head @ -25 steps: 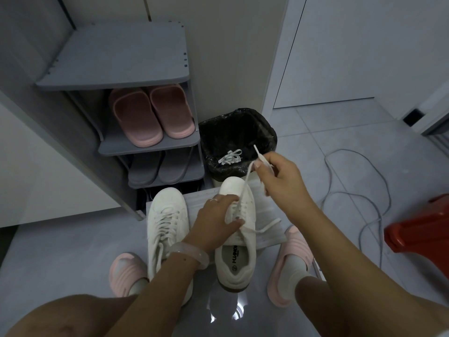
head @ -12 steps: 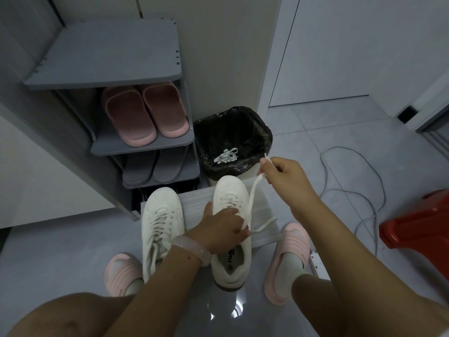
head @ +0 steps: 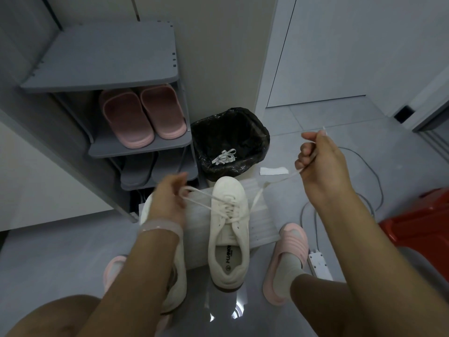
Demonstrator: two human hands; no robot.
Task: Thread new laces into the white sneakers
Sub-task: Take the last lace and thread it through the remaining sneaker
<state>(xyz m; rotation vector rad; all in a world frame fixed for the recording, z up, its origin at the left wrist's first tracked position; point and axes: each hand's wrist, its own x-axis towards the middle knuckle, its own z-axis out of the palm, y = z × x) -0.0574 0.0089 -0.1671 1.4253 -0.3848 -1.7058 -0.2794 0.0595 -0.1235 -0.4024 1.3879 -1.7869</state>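
A white sneaker (head: 229, 229) lies toe-away on a white foam sheet (head: 263, 224) on the floor, its lace partly threaded. My left hand (head: 167, 199) grips one end of the white lace (head: 201, 194) out to the left of the shoe. My right hand (head: 318, 164) is raised to the right and grips the other lace end, which runs taut from the eyelets. The second white sneaker (head: 176, 276) lies to the left, mostly hidden under my left forearm.
A black-lined bin (head: 230, 144) with an old lace (head: 224, 156) stands behind the shoe. A grey shoe rack (head: 102, 66) with pink slippers (head: 143, 115) is at left. A grey cable (head: 369, 171), power strip (head: 318, 263) and red stool (head: 418, 229) lie at right.
My left hand left the sneaker's tongue and took one lace end, pulling it left. My right hand moved up and right, drawing its end taut.
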